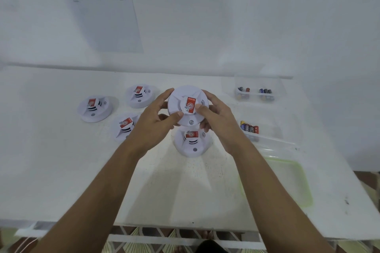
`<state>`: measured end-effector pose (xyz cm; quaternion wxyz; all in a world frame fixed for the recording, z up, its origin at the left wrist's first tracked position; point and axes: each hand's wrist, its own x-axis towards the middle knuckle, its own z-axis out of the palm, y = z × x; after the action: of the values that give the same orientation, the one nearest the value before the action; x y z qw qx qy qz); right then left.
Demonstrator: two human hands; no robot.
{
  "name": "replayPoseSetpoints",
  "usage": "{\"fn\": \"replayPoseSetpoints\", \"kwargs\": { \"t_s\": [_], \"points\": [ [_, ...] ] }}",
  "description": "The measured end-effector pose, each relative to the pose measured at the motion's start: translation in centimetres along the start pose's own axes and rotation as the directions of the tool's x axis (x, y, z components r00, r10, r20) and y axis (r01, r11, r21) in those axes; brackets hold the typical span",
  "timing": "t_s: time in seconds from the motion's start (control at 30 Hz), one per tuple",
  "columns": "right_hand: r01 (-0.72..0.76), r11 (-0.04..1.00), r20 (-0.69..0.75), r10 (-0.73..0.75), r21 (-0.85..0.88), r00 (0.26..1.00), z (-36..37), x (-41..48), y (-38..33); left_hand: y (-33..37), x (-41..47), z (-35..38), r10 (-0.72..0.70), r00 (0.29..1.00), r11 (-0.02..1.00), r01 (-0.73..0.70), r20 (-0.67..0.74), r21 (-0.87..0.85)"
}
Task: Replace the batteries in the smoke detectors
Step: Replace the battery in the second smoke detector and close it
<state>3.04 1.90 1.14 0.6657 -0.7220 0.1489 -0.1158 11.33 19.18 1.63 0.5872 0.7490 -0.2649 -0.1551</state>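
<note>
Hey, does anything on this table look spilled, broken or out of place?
Nothing stands out. The left hand and right hand hold one round white smoke detector above the white table; four more sit on it, none visibly cracked. Batteries lie inside two clear plastic trays, none loose. A green-rimmed lid lies flat nearby.

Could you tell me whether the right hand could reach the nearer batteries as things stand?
Probably yes, once freed: the right hand grips the detector together with the left hand, but the nearer batteries lie just beside it with nothing visible between.
</note>
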Motion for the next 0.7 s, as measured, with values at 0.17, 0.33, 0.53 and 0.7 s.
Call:
{"fn": "replayPoseSetpoints", "kwargs": {
  "t_s": [0.17,0.33,0.53,0.7],
  "points": [
    [0.01,1.0,0.033,-0.01,-0.004,0.999,-1.2,0.8,-0.6,0.5,0.9,0.6,0.015,0.999,1.0,-0.015,-0.029,0.007],
    [-0.033,0.999,0.025,0.034,-0.035,0.999,-2.2,1.7,-1.0,0.9,1.5,1.7,0.019,0.997,1.0,-0.02,-0.08,-0.013],
    [-0.03,0.99,0.033,0.035,-0.135,0.999,-3.5,2.8,-1.0,0.1,2.4,3.0,-0.015,0.995,0.998,0.009,-0.102,-0.06],
    [-0.017,0.983,0.037,0.024,-0.182,0.999,-4.3,3.9,-0.6,-1.0,3.5,3.2,-0.037,0.996,0.999,0.035,-0.086,-0.026]
  ]
}}
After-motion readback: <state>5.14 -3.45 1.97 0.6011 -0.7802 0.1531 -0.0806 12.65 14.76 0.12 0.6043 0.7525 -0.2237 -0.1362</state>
